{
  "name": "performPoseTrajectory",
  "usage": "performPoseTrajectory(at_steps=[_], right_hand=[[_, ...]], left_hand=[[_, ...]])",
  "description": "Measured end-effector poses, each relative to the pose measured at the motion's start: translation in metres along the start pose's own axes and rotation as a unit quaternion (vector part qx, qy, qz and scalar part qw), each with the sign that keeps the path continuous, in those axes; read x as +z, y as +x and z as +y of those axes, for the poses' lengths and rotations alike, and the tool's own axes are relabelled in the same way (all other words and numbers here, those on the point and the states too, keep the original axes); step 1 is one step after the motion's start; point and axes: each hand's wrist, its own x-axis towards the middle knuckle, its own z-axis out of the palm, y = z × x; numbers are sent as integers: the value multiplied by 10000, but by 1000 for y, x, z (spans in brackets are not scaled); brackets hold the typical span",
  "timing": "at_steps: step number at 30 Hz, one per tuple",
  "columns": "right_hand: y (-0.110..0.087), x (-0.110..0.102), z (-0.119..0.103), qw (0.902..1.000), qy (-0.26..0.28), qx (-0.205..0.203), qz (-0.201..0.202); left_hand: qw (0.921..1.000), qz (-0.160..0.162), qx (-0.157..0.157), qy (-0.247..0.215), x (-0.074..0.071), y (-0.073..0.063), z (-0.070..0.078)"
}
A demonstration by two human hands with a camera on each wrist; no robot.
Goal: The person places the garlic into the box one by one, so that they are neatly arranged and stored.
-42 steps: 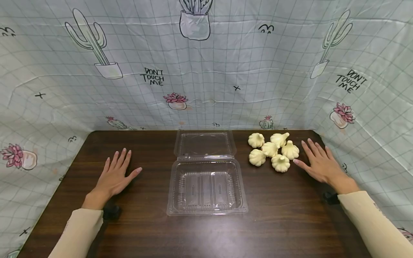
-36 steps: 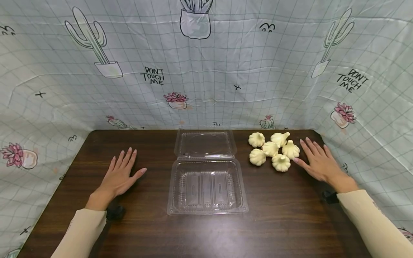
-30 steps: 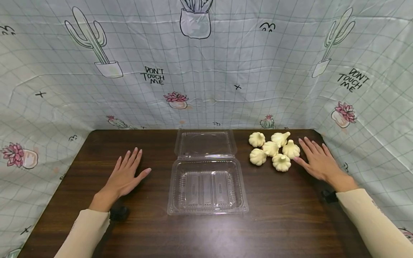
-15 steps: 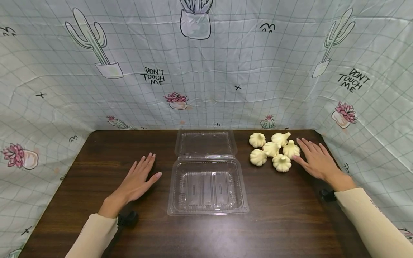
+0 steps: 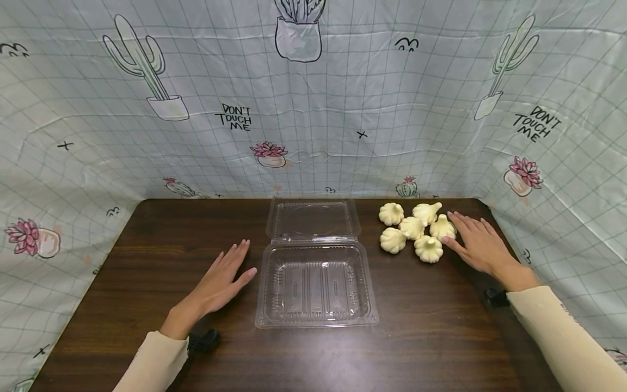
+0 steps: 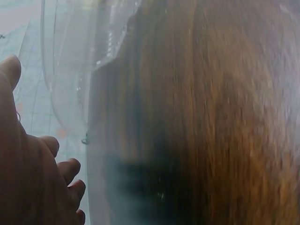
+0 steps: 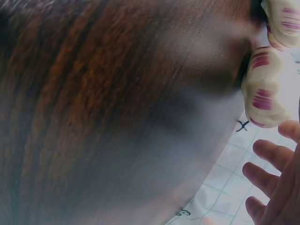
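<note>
A clear plastic clamshell container point(image 5: 315, 321) lies in the middle of the table, its lid point(image 5: 313, 220) folded back toward the wall. Several garlic bulbs point(image 5: 412, 227) sit in a cluster to its right; purple streaks show on a bulb point(image 7: 263, 86) in the right wrist view. My left hand point(image 5: 217, 283), fingers straight and holding nothing, is just left of the container, thumb tip near its side. At the right edge of the cluster is my right hand point(image 5: 482, 247), fingers extended, its thumb overlapping the rightmost bulb point(image 5: 442, 226) in the head view.
The dark wood table point(image 5: 323, 359) backs onto a white grid-patterned cloth point(image 5: 323, 109) with cactus drawings, which also hangs along both sides. A black wrist device point(image 5: 204, 341) is on the left wrist, another black device point(image 5: 496, 298) on the right.
My left hand has slid right and slightly nearer me, from the left of the table to beside the container. My right hand has shifted slightly left toward the garlic bulbs.
</note>
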Motion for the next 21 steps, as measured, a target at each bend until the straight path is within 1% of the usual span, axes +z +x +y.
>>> performPoseTrajectory(at_steps=[4,10,13,18,21], right_hand=[[1,0,-1,10000,-44,-58,-10],[3,1,-2,9998,-167,-129,40],[4,2,-2,9996,-217,-155,73],[5,2,-3,9994,-279,-180,94],[6,2,-3,9993,-335,-143,41]], left_hand=[[9998,-19,-8,-206,3,-1,5],[9991,-74,-155,-381,7,-2,10],[9985,-10,-205,-499,9,-2,12],[9951,171,-262,-939,13,-4,14],[9917,336,-225,-1220,16,-5,15]])
